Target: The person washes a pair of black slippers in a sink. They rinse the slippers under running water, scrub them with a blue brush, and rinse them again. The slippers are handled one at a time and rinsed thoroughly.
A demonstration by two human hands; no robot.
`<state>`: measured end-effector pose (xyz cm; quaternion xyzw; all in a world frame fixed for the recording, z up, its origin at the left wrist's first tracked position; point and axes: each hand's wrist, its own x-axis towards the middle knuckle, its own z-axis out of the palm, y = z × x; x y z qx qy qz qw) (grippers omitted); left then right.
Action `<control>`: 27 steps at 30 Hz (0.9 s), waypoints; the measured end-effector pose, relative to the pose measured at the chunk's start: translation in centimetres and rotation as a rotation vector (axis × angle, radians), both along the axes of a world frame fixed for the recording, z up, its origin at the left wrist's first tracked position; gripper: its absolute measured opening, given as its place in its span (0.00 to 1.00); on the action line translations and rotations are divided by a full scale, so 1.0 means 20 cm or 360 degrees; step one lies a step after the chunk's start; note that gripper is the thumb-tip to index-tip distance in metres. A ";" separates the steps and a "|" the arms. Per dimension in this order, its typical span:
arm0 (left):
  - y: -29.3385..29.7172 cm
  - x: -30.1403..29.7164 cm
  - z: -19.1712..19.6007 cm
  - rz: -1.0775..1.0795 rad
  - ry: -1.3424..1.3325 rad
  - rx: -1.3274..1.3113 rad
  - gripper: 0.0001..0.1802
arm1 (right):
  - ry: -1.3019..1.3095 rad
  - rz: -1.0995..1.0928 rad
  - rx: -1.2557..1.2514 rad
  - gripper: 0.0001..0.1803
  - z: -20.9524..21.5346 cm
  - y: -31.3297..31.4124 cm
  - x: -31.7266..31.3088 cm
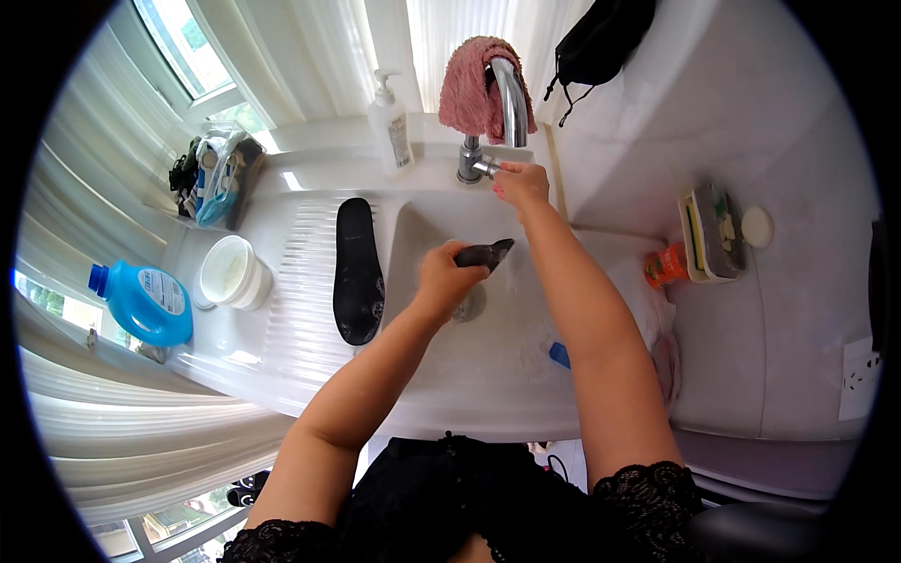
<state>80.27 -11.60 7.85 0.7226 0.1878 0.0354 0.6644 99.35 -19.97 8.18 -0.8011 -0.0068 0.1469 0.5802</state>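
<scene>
My left hand [445, 280] is closed round a black insole [486, 253], seen foreshortened with its tip pointing right, over the white sink basin [441, 366]. At the back of the sink, the fingers of my right hand [522, 184] are closed on the handle of the chrome tap [471, 161]. No stream of water shows under its spout. Another black insole [357, 267] lies flat on the ribbed washboard [300, 281], left of the basin, with some suds on its lower part. A pink cloth [469, 86] hangs over the tap's neck.
On the left stand a blue detergent bottle [148, 302], a white tub [235, 272] and a clear box of small items [218, 178]. A white pump bottle [390, 131] is behind the washboard. A blue object [559, 355] lies near my right forearm; a wall caddy [711, 233] is at right.
</scene>
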 end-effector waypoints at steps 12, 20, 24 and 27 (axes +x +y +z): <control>-0.14 0.38 -0.01 -0.0448 -0.0301 0.1306 0.14 | 0.0253 0.0079 0.0188 0.23 -0.01 -0.23 -0.11; -0.19 0.29 0.12 -0.0839 -0.0287 0.1585 0.13 | 0.0605 0.0317 0.0099 0.33 0.18 -0.45 -0.47; -0.07 0.26 0.18 -0.0539 -0.0380 0.1134 0.15 | 0.0468 0.0513 0.0285 0.35 0.11 -0.49 -0.53; -0.02 0.32 0.14 -0.0234 -0.0444 0.0796 0.18 | 0.0394 0.0455 0.0602 0.31 0.19 -0.40 -0.60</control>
